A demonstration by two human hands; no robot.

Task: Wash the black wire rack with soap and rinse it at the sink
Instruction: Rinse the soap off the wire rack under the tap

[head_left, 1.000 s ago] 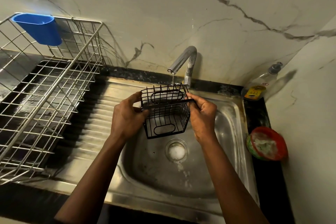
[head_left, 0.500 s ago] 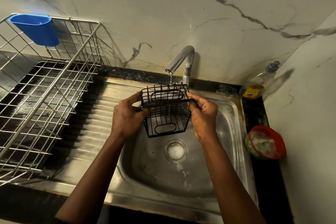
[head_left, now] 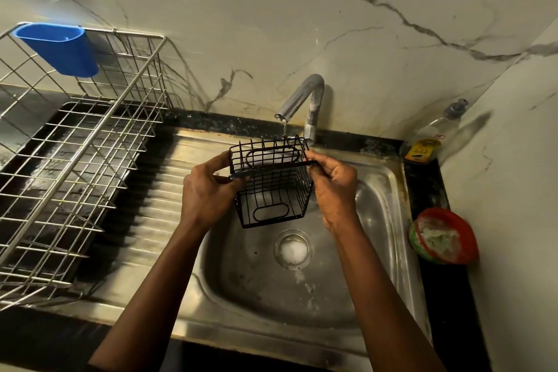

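Note:
A small black wire rack (head_left: 273, 187), box-shaped with oval loops on its sides, hangs above the steel sink basin (head_left: 374, 220). My left hand (head_left: 208, 190) grips its left edge and my right hand (head_left: 333, 184) pinches its right rim. A thin stream of water falls from the chrome tap (head_left: 305, 100) onto the rack's far top edge. Foam sits in the drain (head_left: 293, 249) below.
A large steel dish rack (head_left: 78, 160) with a blue plastic cup (head_left: 60, 48) stands on the left drainboard. A clear soap bottle (head_left: 431, 136) leans in the right corner. A red dish with a soapy scrubber (head_left: 442, 235) sits on the black counter at right.
Both hands keep hold of the rack under the running water. The rack has tilted only slightly; nothing else has moved.

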